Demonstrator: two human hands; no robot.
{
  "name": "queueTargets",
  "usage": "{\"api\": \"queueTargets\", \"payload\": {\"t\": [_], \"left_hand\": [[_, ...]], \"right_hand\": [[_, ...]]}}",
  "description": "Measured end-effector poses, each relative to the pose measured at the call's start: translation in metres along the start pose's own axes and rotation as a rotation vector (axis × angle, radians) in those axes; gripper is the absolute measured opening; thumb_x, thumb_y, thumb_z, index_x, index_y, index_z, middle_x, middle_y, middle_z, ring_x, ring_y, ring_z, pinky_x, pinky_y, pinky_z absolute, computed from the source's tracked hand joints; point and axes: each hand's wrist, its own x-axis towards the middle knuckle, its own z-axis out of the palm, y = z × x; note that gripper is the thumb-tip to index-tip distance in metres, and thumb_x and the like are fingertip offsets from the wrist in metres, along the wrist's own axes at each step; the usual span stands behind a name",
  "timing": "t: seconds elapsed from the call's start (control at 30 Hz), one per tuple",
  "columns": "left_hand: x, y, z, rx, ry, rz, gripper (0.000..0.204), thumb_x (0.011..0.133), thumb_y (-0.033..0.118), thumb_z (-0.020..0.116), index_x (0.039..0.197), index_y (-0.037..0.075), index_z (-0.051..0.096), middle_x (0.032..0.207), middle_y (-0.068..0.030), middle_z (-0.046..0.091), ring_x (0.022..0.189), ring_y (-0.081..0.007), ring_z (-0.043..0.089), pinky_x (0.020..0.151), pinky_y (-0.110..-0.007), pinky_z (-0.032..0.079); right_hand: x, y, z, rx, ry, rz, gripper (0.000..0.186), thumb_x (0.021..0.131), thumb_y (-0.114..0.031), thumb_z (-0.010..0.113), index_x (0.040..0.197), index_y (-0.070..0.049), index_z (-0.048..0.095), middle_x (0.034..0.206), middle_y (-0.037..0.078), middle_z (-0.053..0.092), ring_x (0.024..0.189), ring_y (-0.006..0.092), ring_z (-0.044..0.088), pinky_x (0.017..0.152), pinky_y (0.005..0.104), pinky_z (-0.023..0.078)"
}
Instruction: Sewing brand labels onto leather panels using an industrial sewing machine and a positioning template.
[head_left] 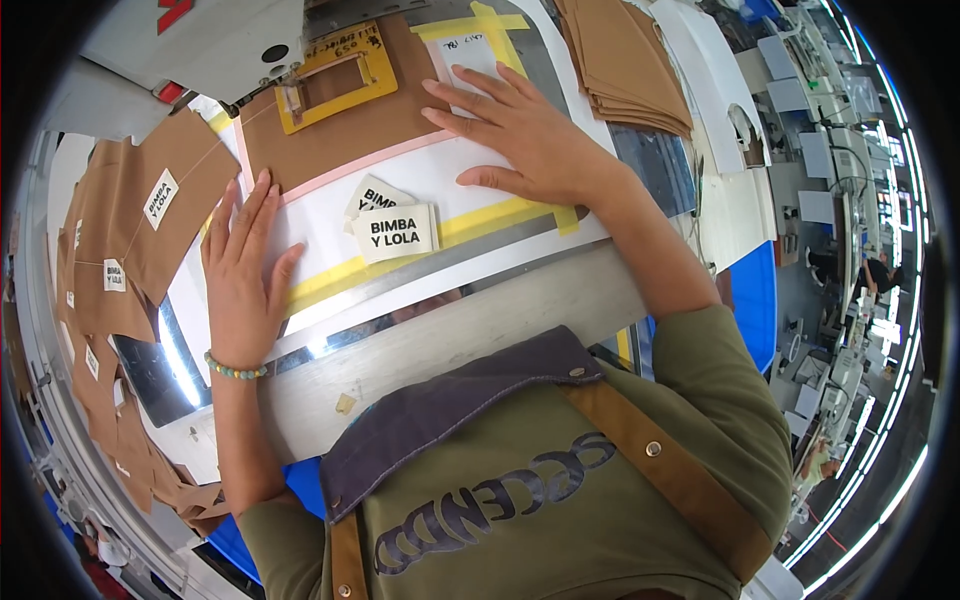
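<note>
A brown panel (420, 120) lies on a white template board (310, 215) edged with pink strips and yellow tape, beneath the head of a sewing machine (180, 50). A yellow frame jig (370, 80) sits on the panel at the machine's foot. My left hand (245, 260) rests with fingers outstretched on the panel's lower left corner and the board. My right hand (525, 140) lies spread across the panel's right edge and the board, fingers apart. Between my hands, loose white printed labels (398, 245) overlap on the board.
Brown pieces with white labels (130, 220) spread over the left side. A stack of brown pieces (620, 65) sits at the back right, beside white sheets (715, 80). A blue bin (752, 300) stands right of the table. Other workstations and people (880, 275) are farther right.
</note>
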Motion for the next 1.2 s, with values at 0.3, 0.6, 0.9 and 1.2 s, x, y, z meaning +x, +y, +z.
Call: {"api": "queueTargets", "payload": {"t": [0.3,0.6,0.9,1.2], "left_hand": [[-0.001,-0.005,0.001,-0.011,0.035,0.017,0.060,0.100,0.024,0.073,0.156,0.009,0.058,0.167,-0.0071,0.052,0.160,-0.0367,0.037,0.129,-0.053,0.032],[0.008,0.021,-0.031,-0.345,0.046,0.030,0.058,0.089,0.010,0.083,0.145,0.008,0.068,0.146,-0.0116,0.066,0.131,-0.0341,0.063,0.110,-0.042,0.051],[0.022,0.048,-0.008,-0.466,0.012,0.102,0.067,0.075,0.010,0.092,0.138,0.003,0.069,0.123,-0.0140,0.065,0.112,-0.0331,0.065,0.096,-0.041,0.054],[0.029,0.042,-0.018,-0.625,0.005,0.010,0.064,0.079,0.021,0.094,0.135,0.003,0.070,0.119,-0.0119,0.067,0.104,-0.0294,0.068,0.086,-0.038,0.057]], "right_hand": [[0.002,0.002,0.000,-0.006,0.022,-0.006,0.065,0.111,-0.048,0.054,0.168,-0.018,0.043,0.179,0.006,0.030,0.166,0.0300,0.023,0.137,0.0504,0.015],[0.020,-0.063,-0.041,0.315,0.229,-0.226,0.039,0.093,-0.035,0.082,0.118,-0.007,0.075,0.113,0.007,0.072,0.107,0.0262,0.069,0.087,0.0413,0.058],[0.030,-0.069,-0.015,0.414,0.183,-0.120,0.043,0.089,-0.038,0.085,0.120,-0.010,0.075,0.115,0.006,0.070,0.111,0.0293,0.068,0.090,0.0439,0.057],[0.041,-0.058,-0.025,0.637,0.161,-0.035,0.047,0.089,-0.042,0.086,0.122,-0.010,0.078,0.112,0.007,0.076,0.092,0.0274,0.070,0.080,0.0394,0.056]]}}
